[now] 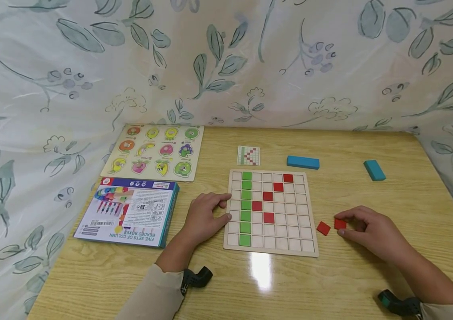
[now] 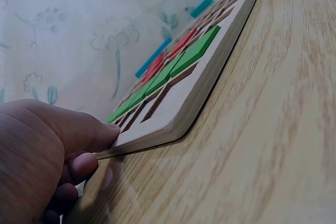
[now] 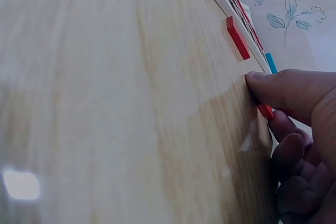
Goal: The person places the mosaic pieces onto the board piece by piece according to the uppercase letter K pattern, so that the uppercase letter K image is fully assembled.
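Note:
A wooden grid board lies flat on the table, with a column of green square tiles and several red tiles in its cells. My left hand is at its left edge, index finger and thumb touching the rim. In the left wrist view, the thumb rests against the board's corner and the other fingers are bent below it. Right of the board, my right hand pinches a red square tile between thumb and fingers at the tabletop. Another red tile lies loose between that hand and the board.
Behind the board lies a small pattern card. A long blue block and a shorter blue block stand toward the back. At left are a fruit picture board and a printed box. Patterned cloth hangs behind the table.

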The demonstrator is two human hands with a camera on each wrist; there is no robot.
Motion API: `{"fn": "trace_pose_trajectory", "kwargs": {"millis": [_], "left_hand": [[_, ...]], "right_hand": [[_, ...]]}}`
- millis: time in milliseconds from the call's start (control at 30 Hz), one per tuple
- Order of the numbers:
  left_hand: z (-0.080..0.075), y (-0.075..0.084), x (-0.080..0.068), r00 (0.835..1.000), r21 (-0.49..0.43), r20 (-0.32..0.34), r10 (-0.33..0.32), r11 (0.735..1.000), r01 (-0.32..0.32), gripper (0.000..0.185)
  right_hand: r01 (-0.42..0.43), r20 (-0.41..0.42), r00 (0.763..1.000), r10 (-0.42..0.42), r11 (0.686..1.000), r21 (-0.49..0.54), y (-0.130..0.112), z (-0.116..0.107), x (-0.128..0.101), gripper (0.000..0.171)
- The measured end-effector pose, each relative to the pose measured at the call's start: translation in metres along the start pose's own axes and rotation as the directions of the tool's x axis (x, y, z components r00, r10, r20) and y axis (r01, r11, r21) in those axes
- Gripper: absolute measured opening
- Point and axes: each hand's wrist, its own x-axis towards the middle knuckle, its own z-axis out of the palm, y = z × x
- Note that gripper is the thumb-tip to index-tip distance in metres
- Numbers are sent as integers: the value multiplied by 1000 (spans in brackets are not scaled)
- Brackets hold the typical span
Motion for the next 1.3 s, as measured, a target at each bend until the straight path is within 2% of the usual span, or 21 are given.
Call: {"fn": "trace_pose_trajectory", "kwargs": {"millis": [267, 667, 1000, 1300], "left_hand": [[0, -1, 0, 1000, -1, 4, -5, 1000, 5, 51], [1, -1, 1, 1000, 8, 5, -2, 1000, 2, 51], [0, 0, 1, 1000, 0, 5, -2, 1000, 2, 51], [1, -2, 2, 1000, 6, 5, -3, 1000, 3, 50]], "right_hand": [[-8, 11, 1000, 8, 1000, 1, -6, -2, 5, 29], [28, 37, 999, -29, 999, 17, -17, 2, 17, 30], [67, 57, 996, -70, 996, 55, -35, 15, 27, 28], [43, 116, 992, -55, 993, 106, -49, 24, 33, 30]]}}
